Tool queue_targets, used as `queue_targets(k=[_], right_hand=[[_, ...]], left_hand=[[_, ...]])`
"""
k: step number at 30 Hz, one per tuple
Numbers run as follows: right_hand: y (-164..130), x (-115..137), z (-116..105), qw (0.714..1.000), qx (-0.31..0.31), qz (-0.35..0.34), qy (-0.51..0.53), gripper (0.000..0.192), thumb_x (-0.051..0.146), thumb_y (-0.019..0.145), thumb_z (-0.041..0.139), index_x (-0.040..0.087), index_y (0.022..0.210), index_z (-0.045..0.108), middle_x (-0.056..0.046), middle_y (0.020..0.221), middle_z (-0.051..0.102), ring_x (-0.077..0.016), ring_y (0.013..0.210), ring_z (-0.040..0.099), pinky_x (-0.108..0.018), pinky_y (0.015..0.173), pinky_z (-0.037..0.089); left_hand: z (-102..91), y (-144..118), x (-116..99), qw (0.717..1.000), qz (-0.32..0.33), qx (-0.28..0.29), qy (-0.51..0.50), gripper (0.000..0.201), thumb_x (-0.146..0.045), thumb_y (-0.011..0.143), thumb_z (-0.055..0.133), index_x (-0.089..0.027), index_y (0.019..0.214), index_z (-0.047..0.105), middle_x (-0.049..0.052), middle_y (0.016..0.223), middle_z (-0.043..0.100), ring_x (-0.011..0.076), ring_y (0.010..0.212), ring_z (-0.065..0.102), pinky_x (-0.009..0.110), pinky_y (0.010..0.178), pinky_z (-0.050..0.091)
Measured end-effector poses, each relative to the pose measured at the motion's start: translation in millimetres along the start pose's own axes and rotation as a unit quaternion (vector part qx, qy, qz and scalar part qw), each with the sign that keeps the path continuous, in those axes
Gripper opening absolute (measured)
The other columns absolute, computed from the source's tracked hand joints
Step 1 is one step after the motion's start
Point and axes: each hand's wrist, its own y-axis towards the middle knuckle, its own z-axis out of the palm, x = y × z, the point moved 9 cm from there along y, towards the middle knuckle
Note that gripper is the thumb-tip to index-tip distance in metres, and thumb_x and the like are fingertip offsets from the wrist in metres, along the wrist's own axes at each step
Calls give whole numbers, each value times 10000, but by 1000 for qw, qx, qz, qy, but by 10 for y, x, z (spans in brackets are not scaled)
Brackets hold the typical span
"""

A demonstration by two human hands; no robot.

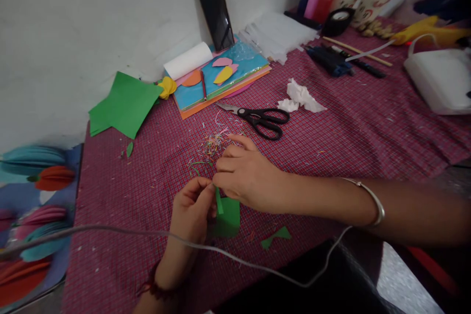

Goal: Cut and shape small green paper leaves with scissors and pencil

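Fingers of the left hand (189,212) look clamped on a green paper strip (220,203) above the checked tablecloth (349,149); those of the right hand (252,175) curl beside it, grip unclear from here. Uneven pulling could crease or tear it. Scraps (213,145) and scissors (253,116) lie beyond, towards a white wall (91,19).

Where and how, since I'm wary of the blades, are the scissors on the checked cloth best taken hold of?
The scissors look best taken by their black looped handles, coming from the person's right and near side. They lie flat, handles spread toward the right, blades pointing left toward the paper stack; crumpled tissue sits beside the farther loop.
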Motion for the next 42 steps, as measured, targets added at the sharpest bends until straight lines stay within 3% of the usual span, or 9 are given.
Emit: queue_targets(k=[5, 10, 15, 21, 25, 28, 32, 36, 42], right_hand=[[-4, 150, -49, 995, 0, -62, -73, 161, 204, 923, 482, 210, 844, 622, 20, 756, 572, -173, 815, 479, -468, 1087, 206], [-16, 173, -44, 995, 1, -74, -70, 168, 190, 923, 470, 214, 861, 625, 19, 757, 568, -178, 818, 485, -477, 1102, 178], [18, -17, 5, 996, 38, 22, 73, 118, 193, 883, 527, 185, 814, 622, -10, 788, 616, -171, 832, 512, -422, 994, 285], [-22, -239, 218, 937, 108, 168, 287, 97, 126, 800, 545, 167, 794, 633, 2, 757, 654, -128, 747, 555, -272, 728, 370], [-84, -312, 388, 882, 114, 235, 393, 69, 113, 750, 547, 148, 749, 606, 20, 688, 607, -92, 643, 525, -215, 591, 364], [-97, -318, 469, 834, 111, 265, 471, 70, 67, 704, 556, 136, 708, 572, 45, 637, 544, -68, 595, 484, -184, 539, 363], [-89, -310, 464, 800, 97, 283, 520, 91, 44, 694, 546, 136, 695, 546, 54, 633, 523, -57, 587, 466, -174, 537, 375], [-90, -291, 416, 814, 84, 273, 506, 88, 51, 692, 534, 135, 707, 553, 47, 637, 532, -62, 586, 474, -181, 536, 372], [-60, -265, 284, 897, 44, 197, 393, 76, 111, 733, 521, 163, 724, 577, 41, 659, 572, -81, 623, 498, -217, 603, 348]], left_hand=[[85, -28, -27, 995, -47, 18, -81, 112, -225, 648, 636, -161, 602, 557, -49, 438, 502, 63, 379, 420, 169, 377, 334], [96, -19, -48, 994, -35, 27, -97, 156, -256, 658, 657, -160, 592, 553, -48, 447, 497, 62, 387, 414, 168, 369, 324], [-11, -6, -126, 1000, 25, 10, -5, 149, -252, 692, 661, -163, 623, 565, -56, 448, 502, 58, 383, 407, 167, 387, 315], [-69, -60, -277, 985, 85, -11, 149, 129, -241, 720, 648, -164, 631, 593, -58, 451, 485, 58, 403, 387, 167, 399, 290], [-38, -93, -276, 986, 67, -18, 150, 138, -242, 736, 629, -166, 630, 584, -65, 463, 457, 52, 414, 369, 162, 409, 282], [38, -79, -268, 989, 66, 20, 133, 119, -245, 705, 664, -165, 646, 599, -47, 543, 499, 62, 465, 421, 169, 435, 321], [109, -69, -268, 990, 76, 48, 107, 125, -216, 653, 696, -163, 605, 592, -27, 616, 527, 73, 524, 457, 175, 459, 342], [89, -86, -87, 997, -5, 46, 65, 152, -242, 676, 679, -175, 604, 563, -64, 471, 454, 50, 411, 349, 171, 404, 250], [100, -69, 20, 995, -42, 89, -13, 218, -332, 647, 714, -165, 611, 578, -59, 424, 443, 49, 384, 344, 179, 402, 236]])
